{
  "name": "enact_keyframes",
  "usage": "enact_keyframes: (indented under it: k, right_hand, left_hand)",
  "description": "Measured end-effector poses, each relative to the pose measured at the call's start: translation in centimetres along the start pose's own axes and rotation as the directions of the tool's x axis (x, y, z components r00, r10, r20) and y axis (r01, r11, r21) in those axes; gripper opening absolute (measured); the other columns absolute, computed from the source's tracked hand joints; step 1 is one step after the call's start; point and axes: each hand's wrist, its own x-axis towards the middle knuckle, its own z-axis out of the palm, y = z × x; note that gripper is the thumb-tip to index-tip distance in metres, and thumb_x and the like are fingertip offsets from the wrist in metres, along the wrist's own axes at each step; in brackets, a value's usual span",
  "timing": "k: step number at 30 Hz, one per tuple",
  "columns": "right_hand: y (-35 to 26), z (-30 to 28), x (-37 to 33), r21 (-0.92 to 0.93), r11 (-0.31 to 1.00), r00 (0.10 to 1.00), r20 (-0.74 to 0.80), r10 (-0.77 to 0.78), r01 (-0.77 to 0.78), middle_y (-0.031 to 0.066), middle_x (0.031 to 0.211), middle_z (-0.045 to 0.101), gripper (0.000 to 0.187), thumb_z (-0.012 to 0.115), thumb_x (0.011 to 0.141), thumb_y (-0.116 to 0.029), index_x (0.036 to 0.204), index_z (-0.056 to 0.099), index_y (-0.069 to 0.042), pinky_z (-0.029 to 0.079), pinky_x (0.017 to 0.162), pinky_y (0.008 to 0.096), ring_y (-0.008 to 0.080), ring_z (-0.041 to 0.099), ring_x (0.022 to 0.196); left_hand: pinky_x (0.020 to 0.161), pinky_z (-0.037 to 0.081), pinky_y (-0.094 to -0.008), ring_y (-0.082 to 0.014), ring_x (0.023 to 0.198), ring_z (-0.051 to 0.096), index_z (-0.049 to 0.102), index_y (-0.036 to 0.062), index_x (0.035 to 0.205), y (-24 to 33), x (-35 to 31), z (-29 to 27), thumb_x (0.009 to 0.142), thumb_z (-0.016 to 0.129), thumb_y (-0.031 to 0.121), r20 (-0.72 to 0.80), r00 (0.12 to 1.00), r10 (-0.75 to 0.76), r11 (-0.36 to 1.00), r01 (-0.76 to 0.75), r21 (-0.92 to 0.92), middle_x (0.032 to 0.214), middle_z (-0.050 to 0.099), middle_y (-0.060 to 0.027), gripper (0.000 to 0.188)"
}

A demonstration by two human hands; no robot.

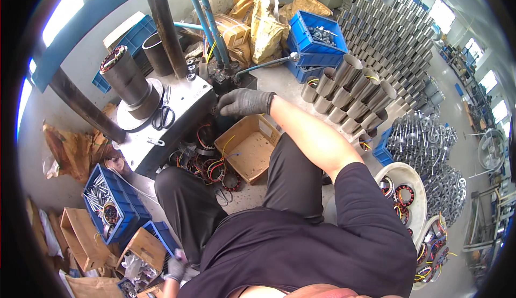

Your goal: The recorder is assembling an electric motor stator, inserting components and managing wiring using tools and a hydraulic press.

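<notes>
My right hand [244, 103], in a dark grey glove, reaches over beside the dark metal block [228, 83] of the press. Its fingers are loosely bent and I see nothing in them. At the lower left my gloved left hand [176, 268] hangs low beside a cardboard box [146, 248] and a blue bin; it is small and blurred, so its grip is unclear. On the press table [185, 94] a dark metal cylinder [129, 80] stands upright on a round plate, with a wire-wound stator [114, 58] at its top. Black-handled scissors [164, 116] lie next to it.
A lever with a ball end [294, 56] sticks out from the press. Between my legs and the press are an open cardboard box [250, 153] and several wired stators [215, 170]. Metal sleeves [349, 91] stand stacked at right. A blue bin [126, 212] holds bolts.
</notes>
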Motion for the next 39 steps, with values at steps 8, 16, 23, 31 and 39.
enact_keyframes:
  k: [8,16,23,31,39]
  right_hand:
    - [-4.3,3.5,1.9,0.165,0.977,0.989,0.045,-0.142,0.133,0.0133,0.117,0.073,0.044,0.074,0.093,-0.033,0.124,0.07,-0.003,0.048,0.103,0.0345,0.0193,0.065,0.114]
    - [-2.2,6.5,1.4,0.776,0.494,0.905,-0.422,-0.055,0.392,0.0178,0.123,0.069,0.063,0.077,0.091,-0.031,0.14,0.055,0.003,0.052,0.102,0.0386,0.027,0.066,0.116]
    - [2.7,3.0,-0.5,0.935,0.281,0.859,-0.319,0.401,0.216,0.014,0.104,0.074,0.031,0.074,0.087,-0.015,0.115,0.07,-0.002,0.059,0.082,0.042,0.028,0.072,0.088]
    - [4.4,3.5,-0.9,0.983,0.176,0.85,-0.14,0.508,0.057,0.0132,0.101,0.074,0.033,0.074,0.084,-0.02,0.112,0.07,-0.003,0.055,0.087,0.0413,0.0291,0.071,0.089]
    - [7.8,3.4,0.0,0.924,0.366,0.787,-0.309,0.534,0.115,0.0106,0.098,0.072,0.033,0.075,0.086,-0.023,0.114,0.067,-0.005,0.06,0.077,0.0453,0.0267,0.07,0.085]
  left_hand:
    - [0.086,0.055,-0.0318,-0.0169,0.097,0.067,0.06,-0.0051,0.127,25.8,-1.5,-26.6,0.093,0.071,0.024,-0.613,0.686,0.392,0.578,-0.702,-0.416,0.111,0.069,-0.0085,0.045]
    - [0.09,0.051,-0.0319,-0.0154,0.102,0.062,0.062,-0.0037,0.125,47.8,2.6,-23.5,0.091,0.076,0.02,-0.604,0.391,0.694,0.274,-0.92,-0.281,0.116,0.067,-0.0078,0.043]
    - [0.107,0.047,-0.0378,-0.0246,0.125,0.058,0.04,0.001,0.152,51.5,9.4,-16.6,0.069,0.093,0.037,-0.163,0.522,0.837,0.174,-0.537,-0.825,0.138,0.059,-0.0108,0.105]
    - [0.107,0.048,-0.0397,-0.0264,0.122,0.062,0.049,-0.0013,0.143,52.3,9.1,-15.9,0.063,0.092,0.028,-0.026,0.503,0.864,0.156,-0.316,-0.936,0.131,0.065,-0.012,0.096]
    - [0.086,0.059,-0.038,-0.0271,0.099,0.071,0.057,0.0004,0.136,53.4,11.1,-15.5,0.073,0.084,0.035,0.003,0.703,0.711,0.399,-0.4,-0.825,0.115,0.071,-0.0102,0.077]
